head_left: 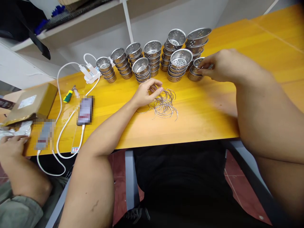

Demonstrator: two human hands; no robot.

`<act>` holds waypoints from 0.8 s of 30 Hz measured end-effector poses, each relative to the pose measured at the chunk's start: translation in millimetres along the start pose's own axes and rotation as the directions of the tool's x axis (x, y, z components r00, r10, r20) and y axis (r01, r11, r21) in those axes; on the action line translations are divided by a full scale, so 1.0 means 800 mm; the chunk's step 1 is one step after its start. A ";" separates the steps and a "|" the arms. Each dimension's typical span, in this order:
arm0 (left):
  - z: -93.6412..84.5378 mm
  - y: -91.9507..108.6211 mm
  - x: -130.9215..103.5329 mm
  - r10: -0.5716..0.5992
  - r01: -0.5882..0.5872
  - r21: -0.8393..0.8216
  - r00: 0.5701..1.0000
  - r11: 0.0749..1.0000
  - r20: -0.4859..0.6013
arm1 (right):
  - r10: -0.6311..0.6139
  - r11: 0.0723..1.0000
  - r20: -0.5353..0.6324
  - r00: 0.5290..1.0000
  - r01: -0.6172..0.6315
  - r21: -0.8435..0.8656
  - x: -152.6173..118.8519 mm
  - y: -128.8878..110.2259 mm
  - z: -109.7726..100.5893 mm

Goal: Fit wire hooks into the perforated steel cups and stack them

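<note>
My right hand point(217, 65) is closed on the rim of a small perforated metal cup point(196, 63), its thumb and fingers pinching the edge. That cup sits in another like it at the right front of the stacks. My left hand point(148, 91) rests at the left side of a loose pile of curved metal wires point(165, 106). Its fingers are loosely curled, with the thumb apart from them; nothing is plainly held. Just behind it stands a short stack of perforated cups point(141, 68). Another front stack point(180, 61) stands between my hands.
Several taller cup stacks point(152, 52) line the back of the yellow table point(190, 123). To the left lie a charging phone point(85, 110), white cables, a power strip point(92, 76), a green-and-yellow-handled tool point(68, 96) and a cardboard box point(30, 103). Another person's hand point(13, 145) rests at the left edge.
</note>
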State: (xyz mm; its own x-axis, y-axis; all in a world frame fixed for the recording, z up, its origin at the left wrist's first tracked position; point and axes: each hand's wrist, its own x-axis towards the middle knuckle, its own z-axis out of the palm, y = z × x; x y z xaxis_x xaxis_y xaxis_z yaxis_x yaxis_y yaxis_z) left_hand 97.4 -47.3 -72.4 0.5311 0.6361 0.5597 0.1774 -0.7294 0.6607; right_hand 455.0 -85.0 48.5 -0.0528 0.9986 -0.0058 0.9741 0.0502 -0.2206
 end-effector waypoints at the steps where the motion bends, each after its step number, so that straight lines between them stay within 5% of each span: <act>1: 0.000 0.000 0.000 0.009 -0.009 0.001 1.000 1.000 -0.002 | 0.012 1.000 0.011 1.000 -0.012 0.001 -0.001 -0.002 0.000; 8: 0.000 0.003 0.001 0.107 -0.107 -0.004 0.993 0.994 -0.055 | -0.020 0.995 0.050 0.999 0.015 0.100 -0.004 -0.016 0.004; 20: -0.001 0.007 0.000 0.064 -0.063 0.038 0.998 0.997 -0.016 | -0.212 0.964 0.033 0.977 0.203 0.171 0.002 -0.024 0.032; 24: -0.001 0.008 -0.001 0.044 -0.043 0.055 0.999 0.998 -0.004 | -0.229 0.945 -0.108 0.967 0.248 0.214 0.007 -0.016 0.045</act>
State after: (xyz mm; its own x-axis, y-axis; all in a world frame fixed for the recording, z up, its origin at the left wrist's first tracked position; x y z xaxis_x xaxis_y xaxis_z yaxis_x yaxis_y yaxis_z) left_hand 97.6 -52.3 -68.3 0.5351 0.6046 0.5900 0.1994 -0.7690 0.6073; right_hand 434.4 -80.6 16.3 -0.2508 0.9563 0.1501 0.8604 0.2913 -0.4182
